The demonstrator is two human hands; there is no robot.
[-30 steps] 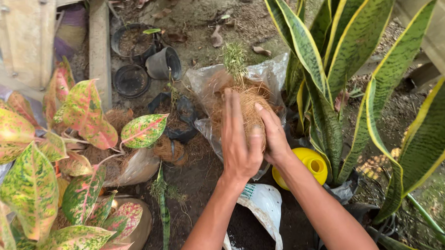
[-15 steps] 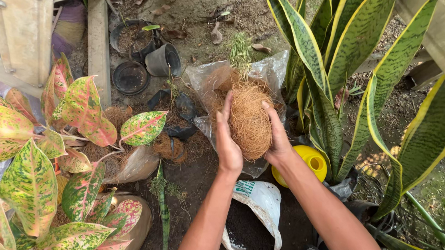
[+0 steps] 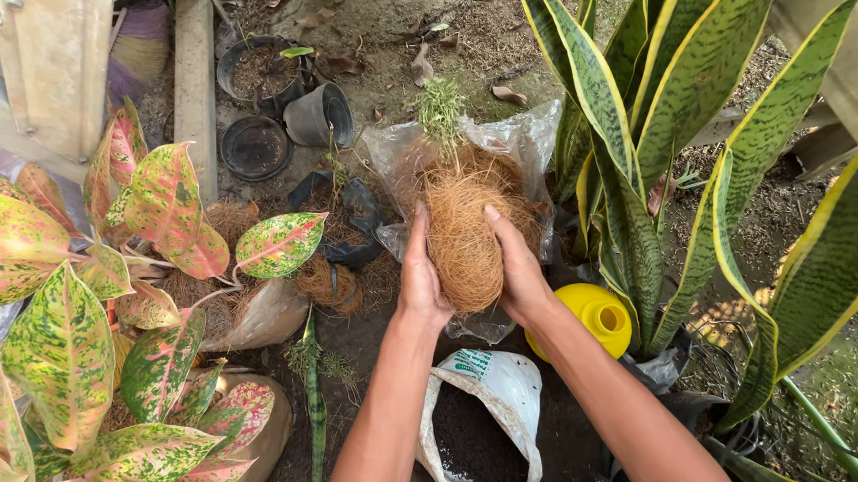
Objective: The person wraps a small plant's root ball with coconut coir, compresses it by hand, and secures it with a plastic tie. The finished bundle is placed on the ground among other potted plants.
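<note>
Both hands up over bare soil, cupping an oval bundle of brown coconut fibre (image 3: 462, 235) from either side: left hand (image 3: 419, 275) pressed flat along its left flank with fingers upward, right hand (image 3: 519, 266) wrapped round its right flank, thumb up along the fibre. Grip closed on the bundle, palms facing each other, held clear of the ground. Sprouting from the top of the bundle, a thin green seedling (image 3: 439, 106). Directly behind and beneath the grip, a crumpled clear plastic bag (image 3: 530, 135) with more loose fibre inside. Just right of the right wrist, a yellow container (image 3: 601, 315); beyond that, crowding close on the right, tall stiff snake plant leaves (image 3: 655, 115) with yellow edges. Below the forearms, an open white sack of dark soil (image 3: 485, 412). Left of the grip, pink-and-green speckled leaves (image 3: 163, 214) and a small fibre ball (image 3: 325, 279). Farther ahead to the left, empty black pots (image 3: 317, 116).
</note>
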